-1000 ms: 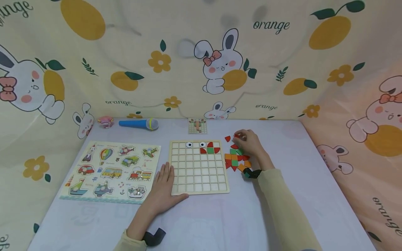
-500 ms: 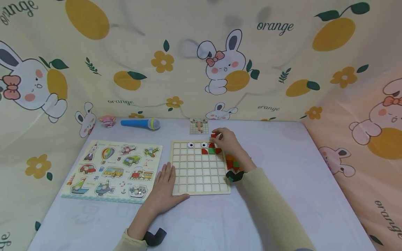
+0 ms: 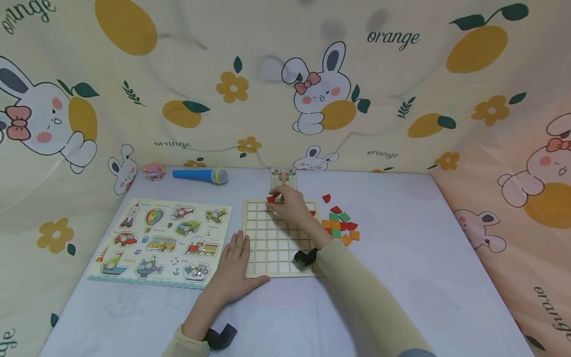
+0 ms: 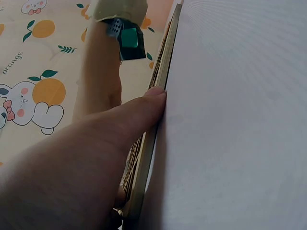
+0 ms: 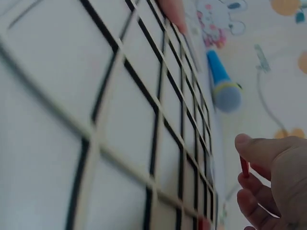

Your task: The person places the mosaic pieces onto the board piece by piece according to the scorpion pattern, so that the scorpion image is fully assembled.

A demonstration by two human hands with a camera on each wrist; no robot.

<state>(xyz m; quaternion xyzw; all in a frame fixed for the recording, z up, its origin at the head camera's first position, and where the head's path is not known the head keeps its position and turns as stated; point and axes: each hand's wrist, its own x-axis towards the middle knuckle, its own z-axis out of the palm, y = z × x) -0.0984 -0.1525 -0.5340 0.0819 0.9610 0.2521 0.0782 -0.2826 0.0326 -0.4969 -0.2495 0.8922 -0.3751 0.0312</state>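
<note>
My right hand (image 3: pixel 292 206) pinches a small red tile (image 3: pixel 270 199) between thumb and fingertips, over the far edge of a wooden grid board (image 3: pixel 272 243). In the right wrist view the red tile (image 5: pixel 244 165) shows edge-on between the fingers. The hand hides most of the pieces in the board's far rows; a bit of red shows at its right. My left hand (image 3: pixel 229 270) lies with straight fingers along the board's left edge, its thumb at the near edge. The left wrist view shows the thumb (image 4: pixel 139 112) against the board's side.
Loose red, green and orange tiles (image 3: pixel 335 224) lie right of the board. A pattern card (image 3: pixel 283 177) sits behind it. To the left is a vehicle picture puzzle (image 3: pixel 162 243). A blue toy microphone (image 3: pixel 196 174) and a pink figurine (image 3: pixel 154 171) stand at the back left.
My right hand has picked up a red tile from the loose pieces and carried it left over the board's far edge. The left hand has stayed on the board.
</note>
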